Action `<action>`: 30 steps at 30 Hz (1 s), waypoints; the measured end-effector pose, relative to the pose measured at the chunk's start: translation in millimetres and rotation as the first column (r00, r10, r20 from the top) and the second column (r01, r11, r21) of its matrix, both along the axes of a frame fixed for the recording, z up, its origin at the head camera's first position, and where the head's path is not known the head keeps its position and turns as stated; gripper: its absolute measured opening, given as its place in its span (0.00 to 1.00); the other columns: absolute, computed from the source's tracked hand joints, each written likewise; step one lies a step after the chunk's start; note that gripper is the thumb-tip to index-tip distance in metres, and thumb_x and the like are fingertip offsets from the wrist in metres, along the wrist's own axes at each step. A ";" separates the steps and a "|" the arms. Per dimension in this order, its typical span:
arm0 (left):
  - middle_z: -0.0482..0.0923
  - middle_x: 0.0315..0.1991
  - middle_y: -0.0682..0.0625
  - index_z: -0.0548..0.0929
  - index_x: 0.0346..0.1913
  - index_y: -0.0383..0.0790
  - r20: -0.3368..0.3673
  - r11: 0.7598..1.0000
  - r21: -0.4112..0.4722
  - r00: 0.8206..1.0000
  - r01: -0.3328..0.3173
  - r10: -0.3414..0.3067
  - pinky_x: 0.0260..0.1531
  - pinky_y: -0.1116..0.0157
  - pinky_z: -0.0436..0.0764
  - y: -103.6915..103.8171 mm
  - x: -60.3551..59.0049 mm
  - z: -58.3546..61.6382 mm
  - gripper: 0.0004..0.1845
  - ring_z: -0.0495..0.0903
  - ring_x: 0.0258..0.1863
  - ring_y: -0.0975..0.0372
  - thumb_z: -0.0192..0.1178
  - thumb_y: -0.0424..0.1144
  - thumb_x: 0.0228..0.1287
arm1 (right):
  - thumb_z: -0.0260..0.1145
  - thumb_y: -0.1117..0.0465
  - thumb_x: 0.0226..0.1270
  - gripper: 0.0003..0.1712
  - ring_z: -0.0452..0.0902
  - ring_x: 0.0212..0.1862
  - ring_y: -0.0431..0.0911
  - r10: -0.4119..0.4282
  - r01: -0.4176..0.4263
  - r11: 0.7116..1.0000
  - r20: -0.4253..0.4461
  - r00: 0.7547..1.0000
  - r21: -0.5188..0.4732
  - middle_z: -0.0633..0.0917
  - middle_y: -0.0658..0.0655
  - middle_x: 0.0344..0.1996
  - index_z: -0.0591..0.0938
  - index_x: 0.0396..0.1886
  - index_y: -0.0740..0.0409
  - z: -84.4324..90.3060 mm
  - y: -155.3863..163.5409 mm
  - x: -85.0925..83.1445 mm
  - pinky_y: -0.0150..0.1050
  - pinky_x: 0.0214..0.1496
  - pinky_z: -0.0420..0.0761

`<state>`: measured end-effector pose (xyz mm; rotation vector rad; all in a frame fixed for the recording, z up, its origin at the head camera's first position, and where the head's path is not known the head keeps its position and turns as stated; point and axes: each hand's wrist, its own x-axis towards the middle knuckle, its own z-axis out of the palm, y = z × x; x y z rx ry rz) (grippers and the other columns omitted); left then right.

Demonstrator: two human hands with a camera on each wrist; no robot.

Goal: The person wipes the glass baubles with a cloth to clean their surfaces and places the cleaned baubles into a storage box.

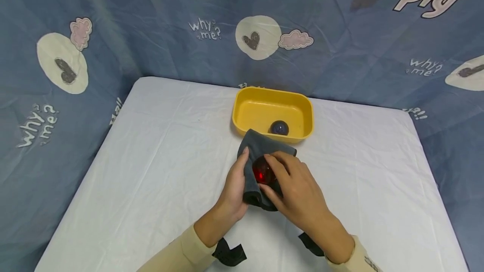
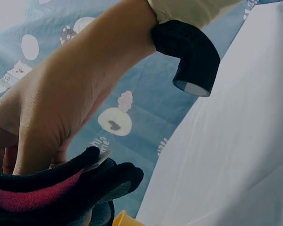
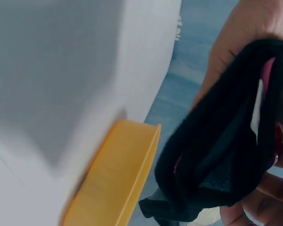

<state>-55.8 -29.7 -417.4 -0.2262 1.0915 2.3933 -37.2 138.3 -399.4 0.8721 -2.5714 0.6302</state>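
Observation:
A folded dark grey cloth (image 1: pixel 261 142) with a pink layer inside lies across my left hand (image 1: pixel 231 190), which grips it along its left side, thumb on top. Over the cloth, my right hand (image 1: pixel 302 190) pinches a shiny, see-through red ball (image 1: pixel 260 172) between thumb and fingers. The ball touches the cloth. In the left wrist view the cloth (image 2: pixel 118 181) hangs from the left hand, its fingers partly hidden. Only a sliver of the red ball (image 3: pixel 279 141) shows behind the cloth in the right wrist view.
A yellow rectangular tub (image 1: pixel 257 114) stands just beyond the cloth, with a dark ball (image 1: pixel 280 127) inside near its front wall. White fabric (image 1: pixel 170 146) covers the table. A blue printed curtain (image 1: pixel 159 24) hangs behind and at both sides.

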 end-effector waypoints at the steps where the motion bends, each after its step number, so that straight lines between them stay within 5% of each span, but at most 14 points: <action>1: 0.71 0.65 0.51 0.67 0.73 0.43 0.001 1.000 -0.001 1.000 0.001 -0.001 0.63 0.65 0.73 -0.2 0.2 -0.2 0.34 0.72 0.63 0.62 0.41 0.65 0.82 | 0.86 0.57 0.55 0.43 0.78 0.57 0.58 -0.001 0.001 1.000 0.003 1.000 -0.001 0.80 0.65 0.59 0.76 0.68 0.65 -0.1 0.2 -0.3 0.54 0.58 0.81; 14: 0.65 0.71 0.47 0.61 0.79 0.46 0.011 1.000 -0.019 1.000 -0.002 0.002 0.66 0.63 0.70 -1.7 0.8 -1.8 0.34 0.68 0.67 0.59 0.40 0.63 0.83 | 0.79 0.46 0.65 0.35 0.84 0.48 0.51 -0.036 0.049 0.991 0.107 0.994 -0.124 0.85 0.61 0.50 0.80 0.59 0.67 -3.2 0.6 -2.2 0.48 0.50 0.87; 19: 0.65 0.73 0.47 0.61 0.79 0.46 0.019 1.000 -0.030 1.000 -0.002 0.003 0.70 0.61 0.68 -2.4 0.6 -1.4 0.35 0.67 0.70 0.57 0.41 0.64 0.82 | 0.78 0.46 0.65 0.31 0.83 0.46 0.45 -0.044 0.087 0.978 0.223 0.974 -0.187 0.87 0.55 0.48 0.83 0.57 0.63 -0.8 0.9 -4.1 0.45 0.48 0.87; 26: 0.62 0.76 0.50 0.60 0.81 0.48 0.042 1.000 -0.028 0.999 -0.011 0.012 0.74 0.60 0.64 -6.5 1.2 -3.3 0.36 0.63 0.74 0.59 0.43 0.65 0.81 | 0.77 0.52 0.68 0.22 0.80 0.36 0.41 0.058 0.130 0.928 0.481 0.875 -0.349 0.87 0.46 0.43 0.85 0.57 0.55 -0.4 7.3 -10.3 0.38 0.37 0.83; 30: 0.65 0.73 0.49 0.61 0.80 0.48 0.037 1.000 -0.028 0.999 -0.014 0.015 0.72 0.60 0.67 -8.6 1.0 -6.0 0.35 0.65 0.71 0.59 0.40 0.65 0.82 | 0.73 0.56 0.72 0.18 0.84 0.40 0.43 0.138 0.171 0.876 0.574 0.807 -0.450 0.89 0.47 0.44 0.86 0.59 0.54 -5.3 11.4 -14.9 0.39 0.42 0.85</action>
